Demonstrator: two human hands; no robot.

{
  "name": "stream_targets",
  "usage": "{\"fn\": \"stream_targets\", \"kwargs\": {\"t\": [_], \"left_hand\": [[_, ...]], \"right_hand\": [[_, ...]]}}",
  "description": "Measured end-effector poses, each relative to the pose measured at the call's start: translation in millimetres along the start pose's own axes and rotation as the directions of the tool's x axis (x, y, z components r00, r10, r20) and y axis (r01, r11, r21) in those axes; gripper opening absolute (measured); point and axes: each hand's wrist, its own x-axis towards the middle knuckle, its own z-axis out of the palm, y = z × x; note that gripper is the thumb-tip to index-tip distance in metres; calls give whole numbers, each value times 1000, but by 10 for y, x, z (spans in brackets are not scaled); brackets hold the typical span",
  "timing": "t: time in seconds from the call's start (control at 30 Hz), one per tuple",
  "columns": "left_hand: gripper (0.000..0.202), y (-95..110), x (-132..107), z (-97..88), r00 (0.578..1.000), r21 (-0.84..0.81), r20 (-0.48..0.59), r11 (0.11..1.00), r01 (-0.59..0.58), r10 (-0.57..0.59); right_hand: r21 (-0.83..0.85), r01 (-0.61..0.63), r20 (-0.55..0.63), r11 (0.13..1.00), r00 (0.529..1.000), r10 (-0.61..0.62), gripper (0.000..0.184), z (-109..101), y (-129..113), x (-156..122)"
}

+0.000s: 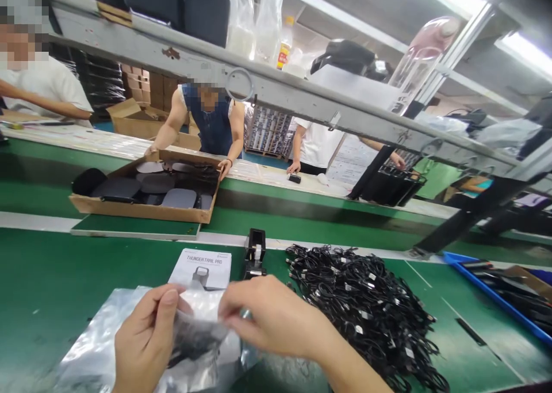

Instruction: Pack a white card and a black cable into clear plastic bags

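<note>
Toward the near edge of the green bench (34, 289), mid-width: transparent plastic bag (204, 327), held up between two bare hands. Left hand (144, 335) pinches its upper left side, thumb against fingers; right hand (271, 312) pinches the upper right, fingertips slightly blurred. Two-sided grip probably steadies the limp film and controls the mouth.

Appearance: thin, glossy, creased. Black contents (190, 338) sit low; exact item not identifiable. Whitish upper band: paper or glare, cannot tell.

Beneath and to the left: loose plastic bags (95, 335), flat, presumably within easy reach. Just beyond the hands: "THUNDER TRAIL PRO" leaflet (204, 266), print facing the wearer. Tape dispenser (256, 243) near the bench's far edge. Right of it: heap of black cables (357, 301), likely placed for right-hand picking. Blue tray (495, 298) at the far right corner.

Across the far edge, a co-worker (211, 117) grips a cardboard tray (142, 210) of dark, flat parts.
</note>
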Motion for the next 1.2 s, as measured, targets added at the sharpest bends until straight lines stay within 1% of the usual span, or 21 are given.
{"fn": "stream_targets", "kwargs": {"t": [0.07,0.13,0.17,0.2,0.27,0.3,0.37,0.43,0.5,0.6,0.7,0.73,0.8,0.87,0.9,0.97,1.03,1.07,1.1,1.13,1.2], "left_hand": [[29,0,22,17,999,-13,-53,1000,2,-3],[29,-8,31,37,996,-51,-84,998,25,-29],[29,-15,30,44,995,-71,-85,996,46,-52],[29,-26,27,47,994,-86,-74,994,70,-76],[29,-56,24,40,993,-121,-27,987,110,-114],[29,-76,28,28,993,-146,24,982,120,-118],[29,-118,55,-5,977,-186,189,974,132,-96],[26,-155,98,-46,927,-156,369,978,138,-72],[18,-180,144,-89,878,-67,472,990,121,-75],[15,-198,201,-163,845,10,529,996,87,-79],[16,-221,252,-244,809,3,583,996,86,-71],[17,-231,268,-266,797,-7,598,994,110,-84],[23,-255,289,-285,783,-78,606,970,231,-138],[40,-273,288,-256,766,-201,613,901,385,-190],[48,-275,276,-224,765,-258,614,866,428,-195],[53,-265,232,-138,753,-256,629,862,437,-195],[41,-240,172,-54,721,-109,654,915,389,-229],[32,-227,143,-24,710,-32,657,932,360,-252],[28,-216,116,-3,708,24,653,942,333,-267],[28,-210,95,7,720,50,639,948,313,-271],[29,-213,69,9,761,40,591,952,303,-267]], "right_hand": [[242,-104,-148,965,979,142,43,78,17,-29],[434,-132,-212,891,947,243,76,219,56,-47],[488,-140,-215,861,937,275,77,306,80,-48],[522,-159,-215,838,926,309,65,396,107,-42],[570,-210,-228,794,888,399,20,562,165,-17],[594,-234,-241,770,861,448,15,627,194,-3],[638,-250,-262,728,818,511,24,712,247,19],[665,-231,-261,710,819,511,21,743,285,25],[678,-206,-265,706,827,496,16,743,306,20],[662,-173,-310,729,822,477,13,734,329,4],[612,-105,-385,784,826,411,24,746,379,-23],[595,-77,-406,800,831,381,29,756,402,-35],[565,-19,-442,825,837,323,36,780,447,-58],[542,28,-470,840,839,275,37,808,475,-77],[531,45,-481,846,838,257,37,821,480,-85],[502,66,-485,862,847,218,37,837,472,-99],[462,66,-489,885,851,192,34,832,461,-113],[444,40,-509,895,833,216,31,819,464,-120],[435,-17,-542,900,793,277,26,799,479,-125],[437,-104,-578,894,729,367,22,774,507,-125],[496,-302,-603,814,554,573,21,716,604,-107]]}}
